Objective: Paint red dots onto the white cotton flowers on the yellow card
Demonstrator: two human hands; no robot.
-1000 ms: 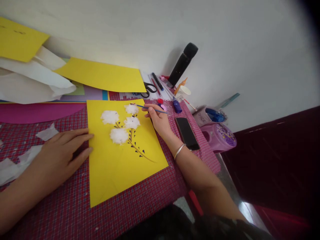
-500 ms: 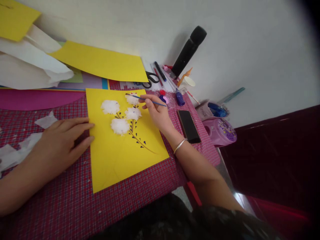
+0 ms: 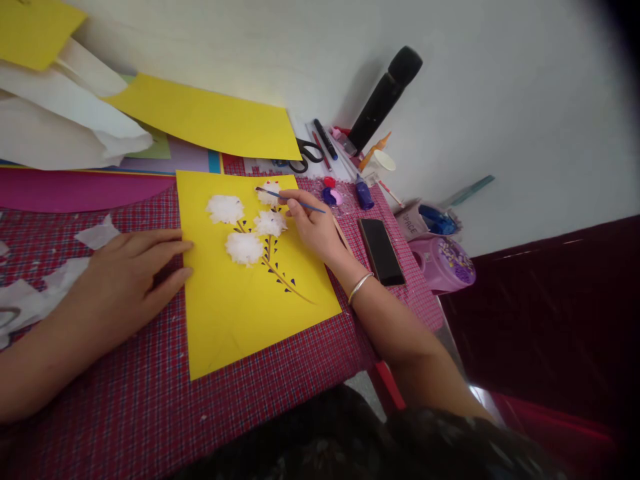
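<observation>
A yellow sheet of paper [image 3: 230, 320] lies on the checked tablecloth, bearing a painted brown stem [image 3: 290, 287] with small dark leaves. Several fluffy white tufts [image 3: 244, 248] sit on it like flower heads. My right hand [image 3: 315, 227] pinches a thin blue paintbrush [image 3: 300, 201], its dark tip at the topmost tuft [image 3: 269, 193], which carries small red dots. Whether the bristles touch the tuft I cannot tell. My left hand [image 3: 135, 273] rests flat with spread fingers, its fingertips on the sheet's left edge.
Right of the sheet lie a paint palette [image 3: 343, 195], a dark blue paint bottle [image 3: 365, 195] and a phone [image 3: 381, 252]. Scissors [image 3: 306, 155], pens and a tall black bottle [image 3: 383, 100] stand or lie behind. White paper scraps [image 3: 97, 233] are at left. A pink container [image 3: 425, 257] is beyond the table edge.
The whole view has shifted slightly. The brush remains in my right hand near the topmost tuft, and my left hand stays at the sheet's edge.
</observation>
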